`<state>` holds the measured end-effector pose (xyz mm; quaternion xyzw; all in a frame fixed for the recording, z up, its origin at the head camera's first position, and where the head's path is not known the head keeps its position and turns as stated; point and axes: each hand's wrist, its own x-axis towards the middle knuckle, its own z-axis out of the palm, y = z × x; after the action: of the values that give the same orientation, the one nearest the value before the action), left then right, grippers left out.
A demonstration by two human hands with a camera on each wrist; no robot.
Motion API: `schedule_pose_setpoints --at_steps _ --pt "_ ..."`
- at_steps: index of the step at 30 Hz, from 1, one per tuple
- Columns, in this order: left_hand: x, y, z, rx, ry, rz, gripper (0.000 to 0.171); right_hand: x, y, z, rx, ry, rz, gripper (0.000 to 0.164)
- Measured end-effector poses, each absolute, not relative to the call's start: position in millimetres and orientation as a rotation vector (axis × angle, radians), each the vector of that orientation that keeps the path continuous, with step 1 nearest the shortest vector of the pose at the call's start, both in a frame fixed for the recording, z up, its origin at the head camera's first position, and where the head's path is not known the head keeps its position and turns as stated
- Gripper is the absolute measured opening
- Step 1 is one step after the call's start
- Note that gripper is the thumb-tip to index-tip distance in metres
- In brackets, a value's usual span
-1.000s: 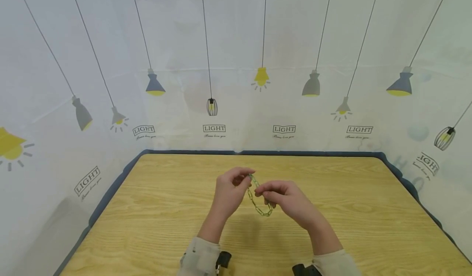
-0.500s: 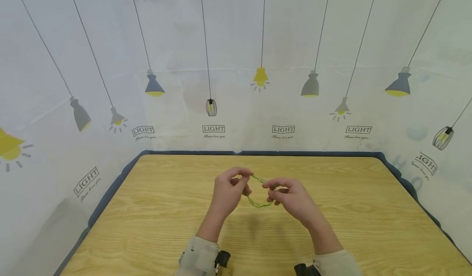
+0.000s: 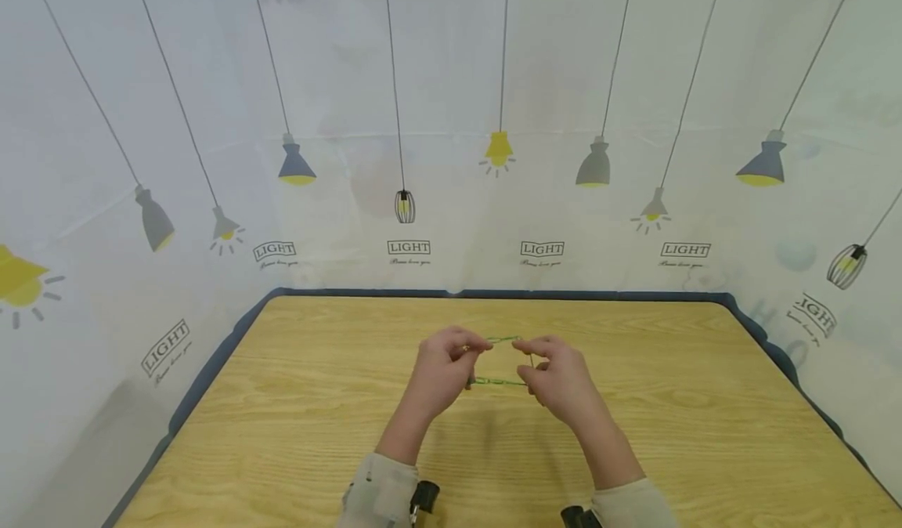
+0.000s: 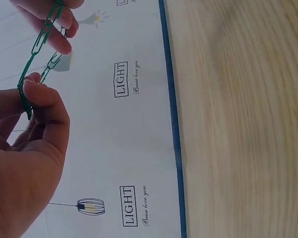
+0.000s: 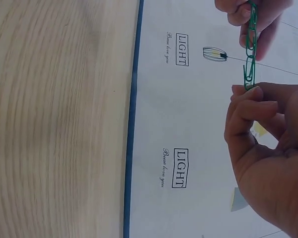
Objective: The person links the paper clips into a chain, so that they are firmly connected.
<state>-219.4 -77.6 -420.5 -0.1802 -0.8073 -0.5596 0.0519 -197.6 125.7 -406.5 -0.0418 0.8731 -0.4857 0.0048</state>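
Note:
A closed loop of green paper clips linked into a chain (image 3: 499, 381) is stretched between both hands above the table. My left hand (image 3: 442, 365) pinches one end of the loop between thumb and fingers; in the left wrist view the paper clip chain (image 4: 26, 72) passes under the thumb tip. My right hand (image 3: 561, 373) holds the opposite end, its thumb and index finger spread inside the loop. In the right wrist view the chain (image 5: 250, 55) runs straight from one hand to the other. Parts of the links are hidden behind the fingers.
A wood-grain table (image 3: 317, 403) lies below the hands, bordered at the back and sides by a dark blue edge (image 3: 535, 294). Behind it hangs a white backdrop (image 3: 451, 66) printed with lamps. Black wrist straps (image 3: 425, 497) sit near the pale sleeves (image 3: 380, 493).
The loop hung slack one second ago and is now drawn out into two nearly level strands. My right hand has moved right, away from the left, and its fingers have spread.

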Motion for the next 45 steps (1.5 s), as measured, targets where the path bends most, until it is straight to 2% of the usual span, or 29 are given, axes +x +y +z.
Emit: schedule_pose_setpoints --at_steps 5,13,23,31,45 --pt "-221 -79 -424 -0.566 -2.59 -1.55 0.022 -197 124 -410 -0.153 2.679 -1.51 0.046" --pt "-223 -79 -431 -0.609 -2.76 -1.382 0.035 -198 121 -419 -0.17 2.648 -1.455 0.047" --pt "-223 -79 -434 -0.614 -2.878 -1.37 0.042 -199 122 -430 -0.177 2.594 -1.417 0.054" --pt "-222 -77 -442 -0.657 -2.991 -1.326 0.058 -199 120 -434 -0.196 2.616 -1.285 0.06" --pt "-225 -79 -449 -0.683 -3.034 -1.276 0.058 -200 123 -440 -0.19 2.621 -1.235 0.06"
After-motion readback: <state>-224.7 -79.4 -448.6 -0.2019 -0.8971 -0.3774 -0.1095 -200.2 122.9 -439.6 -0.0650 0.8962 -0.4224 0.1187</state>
